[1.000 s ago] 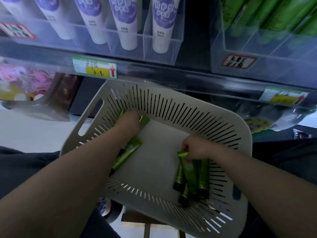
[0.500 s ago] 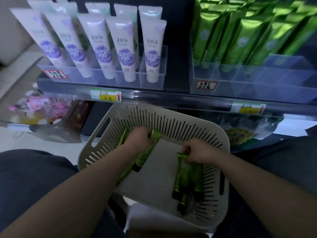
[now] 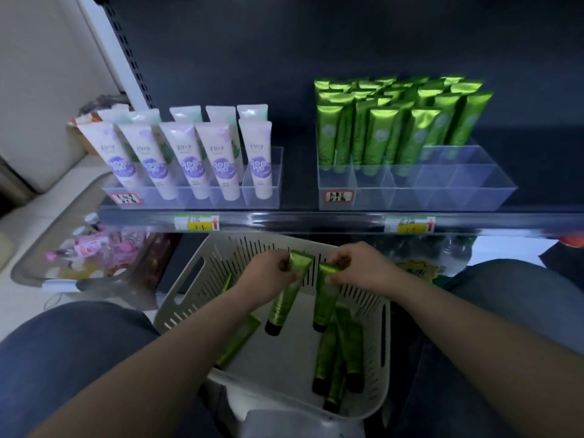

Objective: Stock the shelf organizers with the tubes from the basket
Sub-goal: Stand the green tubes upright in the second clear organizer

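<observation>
A white slotted basket [image 3: 189, 289] sits on my lap below the shelf. My left hand [image 3: 268, 276] grips one green tube [image 3: 284, 301] by its crimped end, cap hanging down. My right hand [image 3: 360, 267] grips another green tube [image 3: 325, 301] the same way, just beside the first. Several more green tubes [image 3: 344, 352] lie in the basket's right side, and others [image 3: 237, 339] lie under my left forearm. On the shelf, a clear organizer [image 3: 442, 191] holds several upright green tubes [image 3: 379, 134] at its back and left; its front and right compartments hold nothing.
A second clear organizer [image 3: 259, 197] to the left holds white and purple tubes [image 3: 189, 156]. Price tags [image 3: 197, 222] line the shelf edge. A clear bin with pink items [image 3: 91, 251] sits low on the left. My knees flank the basket.
Both hands have lifted a green tube each out of the basket toward its far rim. My view has tilted up, showing the whole shelf.
</observation>
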Demonstrator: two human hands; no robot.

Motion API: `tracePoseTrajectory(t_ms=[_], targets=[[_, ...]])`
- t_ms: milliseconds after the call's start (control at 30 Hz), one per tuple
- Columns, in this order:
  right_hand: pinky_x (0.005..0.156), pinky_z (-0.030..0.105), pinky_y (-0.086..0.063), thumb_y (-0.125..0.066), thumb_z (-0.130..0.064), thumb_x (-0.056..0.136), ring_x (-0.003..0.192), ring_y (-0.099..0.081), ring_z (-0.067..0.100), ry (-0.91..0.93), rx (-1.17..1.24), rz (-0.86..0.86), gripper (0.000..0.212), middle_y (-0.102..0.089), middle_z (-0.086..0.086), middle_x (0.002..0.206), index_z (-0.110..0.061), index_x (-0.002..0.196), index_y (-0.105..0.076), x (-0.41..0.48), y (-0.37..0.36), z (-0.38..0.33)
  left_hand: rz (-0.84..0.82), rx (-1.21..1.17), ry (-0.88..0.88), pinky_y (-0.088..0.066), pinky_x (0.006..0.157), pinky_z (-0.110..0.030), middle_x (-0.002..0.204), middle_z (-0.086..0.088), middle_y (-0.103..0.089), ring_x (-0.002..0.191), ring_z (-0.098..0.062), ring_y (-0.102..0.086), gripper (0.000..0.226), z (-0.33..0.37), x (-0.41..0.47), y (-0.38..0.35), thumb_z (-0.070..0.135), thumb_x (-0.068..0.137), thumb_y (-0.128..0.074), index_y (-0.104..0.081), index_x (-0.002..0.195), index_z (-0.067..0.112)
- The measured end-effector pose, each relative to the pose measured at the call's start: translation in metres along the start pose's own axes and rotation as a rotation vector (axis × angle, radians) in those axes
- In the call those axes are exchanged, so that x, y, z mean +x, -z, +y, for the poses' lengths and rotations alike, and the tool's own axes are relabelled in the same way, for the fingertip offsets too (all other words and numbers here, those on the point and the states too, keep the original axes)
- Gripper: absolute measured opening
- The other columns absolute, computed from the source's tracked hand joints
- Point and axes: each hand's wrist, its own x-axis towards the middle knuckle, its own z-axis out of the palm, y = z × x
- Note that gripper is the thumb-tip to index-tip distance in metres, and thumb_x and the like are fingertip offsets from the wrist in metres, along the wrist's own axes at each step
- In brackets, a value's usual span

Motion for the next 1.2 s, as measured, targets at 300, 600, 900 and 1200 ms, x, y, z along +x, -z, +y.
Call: tracePoseTrajectory(t_ms=[300,600,900,1200], targets=[[0.06,0.018,-0.041,-0.079,-0.022,0.072,0.073,-0.059,0.001,0.099,0.136,0.151,0.02,-0.064,-0.015,0.076,-0.035,0.074,-0.063,-0.014,0.056,-0.016,0.084,0.021,-0.136,-0.03,0.054,-0.014,0.074,0.016,-0.055,0.069,0.004,-0.05,0.01,0.059,0.01,0.022,0.028,0.083,-0.064,-0.055,0.079,0.031],[0.059,0.013,-0.047,-0.076,-0.009,0.075,0.068,-0.061,0.006,0.178,0.317,0.22,0.014,-0.068,-0.004,0.074,-0.02,0.076,-0.068,-0.033,0.123,-0.016,0.172,0.055,-0.289,-0.033,0.049,-0.011,0.074,0.012,-0.054,0.07,-0.004,-0.053,0.013,0.128,0.03,0.042,0.026,0.084,-0.063,-0.05,0.086,0.028],[0.073,0.02,-0.048,-0.075,-0.003,0.074,0.075,-0.06,0.01,0.182,0.418,0.324,0.012,-0.067,0.004,0.081,-0.011,0.081,-0.069,-0.041,0.174,0.004,0.158,0.083,-0.377,-0.041,0.06,-0.026,0.077,0.004,-0.053,0.068,-0.016,-0.053,0.04,0.2,0.058,0.042,0.029,0.093,-0.054,-0.041,0.128,0.014],[0.074,0.024,-0.048,-0.075,-0.006,0.075,0.075,-0.06,0.012,0.201,0.377,0.423,0.011,-0.068,0.004,0.081,-0.01,0.084,-0.071,-0.043,0.237,0.014,0.232,0.142,-0.473,-0.032,0.049,-0.016,0.075,0.004,-0.055,0.06,-0.003,-0.048,0.045,0.258,0.094,0.045,0.03,0.094,-0.051,-0.039,0.134,0.013]])
